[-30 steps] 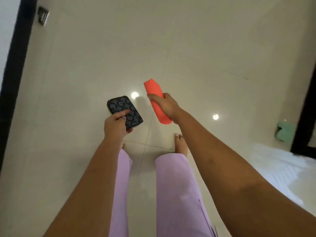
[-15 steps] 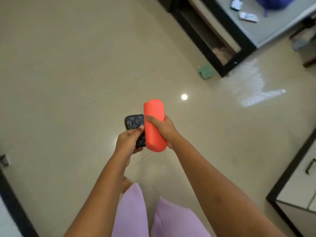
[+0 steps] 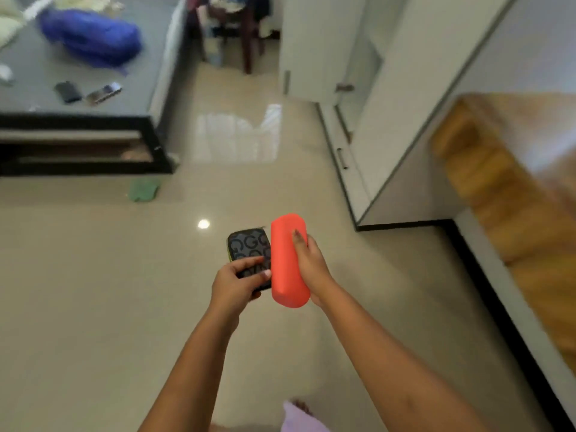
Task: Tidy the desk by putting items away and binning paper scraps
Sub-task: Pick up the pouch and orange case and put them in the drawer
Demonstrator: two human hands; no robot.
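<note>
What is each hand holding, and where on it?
Left hand grips the patterned wallet by its near end; right hand holds the orange case around its middle.

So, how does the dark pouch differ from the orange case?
The orange case is plain and one colour; the dark pouch carries a pattern of grey letters. The case is longer and rounded, the pouch flatter and shorter. The right hand grips the case, the left hand the pouch. Both are held side by side.
</note>
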